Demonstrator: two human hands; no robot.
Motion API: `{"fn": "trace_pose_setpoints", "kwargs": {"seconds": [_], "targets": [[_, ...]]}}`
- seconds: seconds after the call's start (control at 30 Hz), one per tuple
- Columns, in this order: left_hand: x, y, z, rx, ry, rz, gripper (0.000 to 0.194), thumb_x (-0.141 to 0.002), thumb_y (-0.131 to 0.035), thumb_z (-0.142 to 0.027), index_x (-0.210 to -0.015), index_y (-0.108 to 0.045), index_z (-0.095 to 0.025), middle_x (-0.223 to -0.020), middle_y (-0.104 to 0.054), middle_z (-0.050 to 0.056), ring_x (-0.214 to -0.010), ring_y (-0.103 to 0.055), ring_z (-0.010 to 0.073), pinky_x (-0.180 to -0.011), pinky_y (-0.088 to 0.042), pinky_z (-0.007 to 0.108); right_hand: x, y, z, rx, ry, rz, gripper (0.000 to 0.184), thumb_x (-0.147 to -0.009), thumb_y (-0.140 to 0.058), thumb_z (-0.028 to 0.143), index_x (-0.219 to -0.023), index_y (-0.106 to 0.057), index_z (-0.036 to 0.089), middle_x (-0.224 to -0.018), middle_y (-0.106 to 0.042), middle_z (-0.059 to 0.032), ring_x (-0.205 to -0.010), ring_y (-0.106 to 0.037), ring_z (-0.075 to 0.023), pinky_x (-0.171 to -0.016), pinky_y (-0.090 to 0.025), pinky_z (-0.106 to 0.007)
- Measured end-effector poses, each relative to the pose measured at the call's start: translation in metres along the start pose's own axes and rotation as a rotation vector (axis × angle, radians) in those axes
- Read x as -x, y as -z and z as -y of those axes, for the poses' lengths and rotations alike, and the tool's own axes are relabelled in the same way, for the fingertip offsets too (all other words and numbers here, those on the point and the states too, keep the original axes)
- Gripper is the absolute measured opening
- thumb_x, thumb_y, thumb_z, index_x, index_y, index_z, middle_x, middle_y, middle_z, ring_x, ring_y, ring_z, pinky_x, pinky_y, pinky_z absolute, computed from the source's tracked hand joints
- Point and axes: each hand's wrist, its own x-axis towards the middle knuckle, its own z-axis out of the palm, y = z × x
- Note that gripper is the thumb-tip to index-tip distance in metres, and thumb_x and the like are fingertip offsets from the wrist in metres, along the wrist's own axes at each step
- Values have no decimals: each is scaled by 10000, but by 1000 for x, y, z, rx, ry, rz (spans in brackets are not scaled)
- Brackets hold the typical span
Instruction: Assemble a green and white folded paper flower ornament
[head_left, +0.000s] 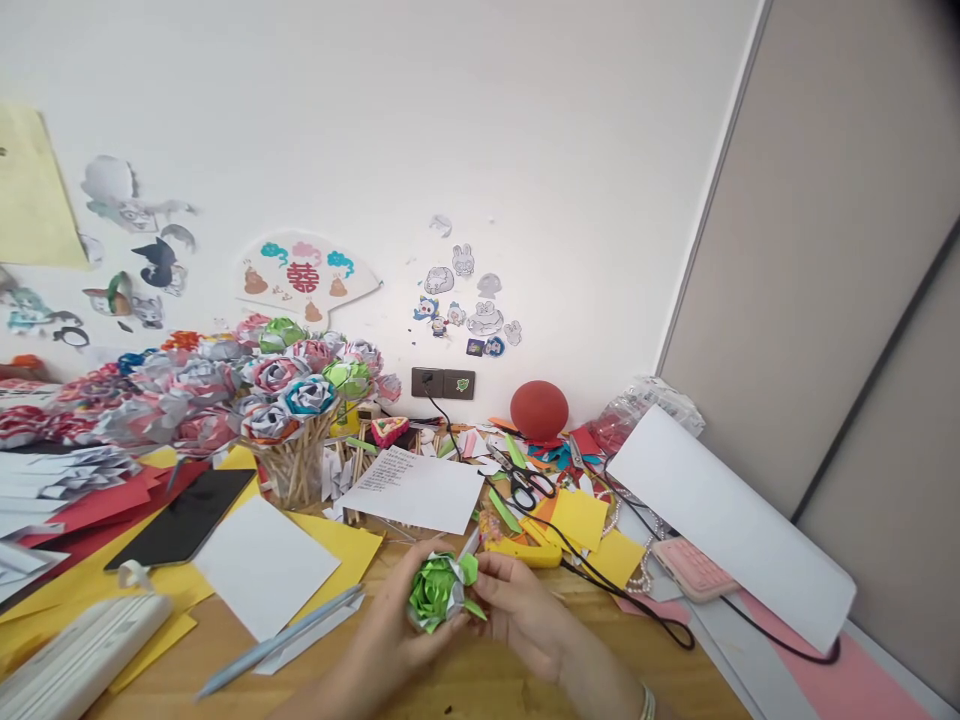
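Note:
Low in the middle of the view, both my hands hold a green and white folded paper rose just above the wooden table. My left hand cups it from the left and below, fingers curled round it. My right hand pinches its right side, where a green paper leaf sticks out. A bracelet shows on my right wrist.
A jar of paper roses on sticks stands behind. Yellow and white sheets, a black phone, a pen, a white case, scissors, a written note, a pink phone, a cable and a red ball lie around.

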Motion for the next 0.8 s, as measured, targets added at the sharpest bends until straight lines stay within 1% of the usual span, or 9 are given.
{"fn": "trace_pose_setpoints", "kwargs": {"seconds": [0.13,0.27,0.43,0.57,0.67,0.73,0.8], "targets": [[0,0,4,83,3,35,444,-679,-641,-338,-1060,-451,-214,-991,-607,65,-901,-587,235,-764,-481,284,2,-2,-5,-84,-8,65,360,-600,-773,374,-823,-578,170,-677,-565,28,-578,-522,-77,-561,-396,-200],[1,-2,12,143,-7,87,505,-661,-639,-415,-1079,-450,-204,-995,-603,79,-868,-590,239,-727,-488,281,3,-2,-7,-117,-37,82,374,-589,-780,370,-838,-572,183,-728,-580,24,-616,-539,-87,-587,-421,-215],[3,-2,17,172,-5,142,577,-621,-656,-481,-1085,-469,-194,-996,-599,94,-894,-576,257,-756,-478,299,2,-1,-9,-87,-67,92,416,-510,-814,380,-791,-585,175,-704,-562,24,-626,-529,-104,-578,-416,-220],[3,-2,15,184,7,168,570,-615,-670,-468,-1076,-485,-189,-1007,-594,106,-922,-563,269,-781,-469,319,2,0,-9,-30,-32,107,422,-509,-813,383,-797,-602,158,-704,-553,9,-626,-512,-105,-583,-401,-213],[3,-3,12,312,50,169,576,-610,-664,-514,-1055,-480,-199,-986,-596,93,-900,-570,263,-744,-478,318,4,-2,-7,-19,-32,99,403,-537,-789,422,-785,-597,168,-678,-535,20,-589,-492,-92,-572,-403,-209],[3,-4,11,445,101,204,594,-613,-646,-556,-1052,-456,-205,-923,-600,72,-812,-591,238,-659,-489,299,6,-4,-6,-39,-29,110,385,-575,-754,464,-769,-590,175,-636,-511,34,-560,-478,-86,-565,-406,-210],[4,-4,11,517,121,242,598,-613,-643,-569,-1046,-440,-210,-896,-592,58,-753,-593,214,-607,-483,277,6,-4,-6,-56,-15,126,366,-598,-741,463,-756,-583,173,-612,-498,40,-544,-467,-80,-556,-404,-202]]}}
